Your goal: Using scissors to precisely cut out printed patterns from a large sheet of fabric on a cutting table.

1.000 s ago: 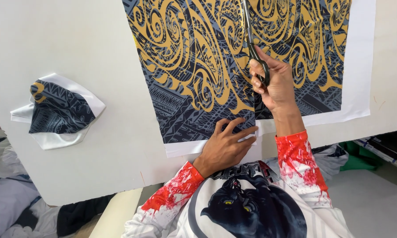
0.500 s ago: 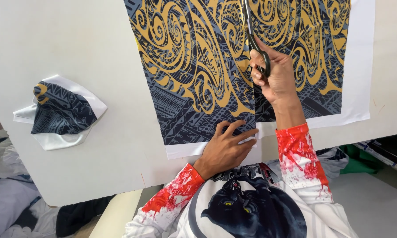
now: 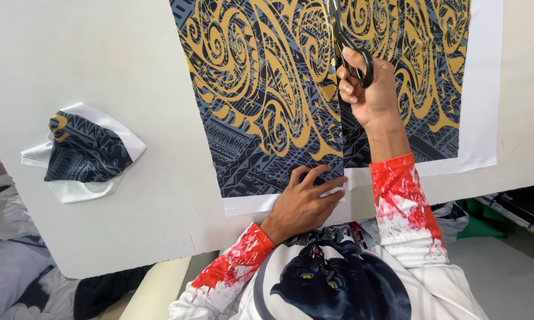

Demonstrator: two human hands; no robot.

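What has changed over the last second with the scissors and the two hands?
The right hand has pushed the scissors a little farther up the patterned fabric, lengthening the cut. The left hand still presses flat on the fabric's near edge. The folded offcut at left has not moved.

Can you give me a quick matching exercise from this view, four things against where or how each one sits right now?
Things:
1. scissors
2. left hand
3. crumpled offcut
4. patterned sheet

States:
A. lying apart on the white table, at the left
B. pressed flat on the sheet's near edge, beside the cut
C. held in the right hand, blades pointing away along the cut
D. spread flat, gold swirls on dark grey, with a slit running up from its near edge

Pairs: 1-C, 2-B, 3-A, 4-D
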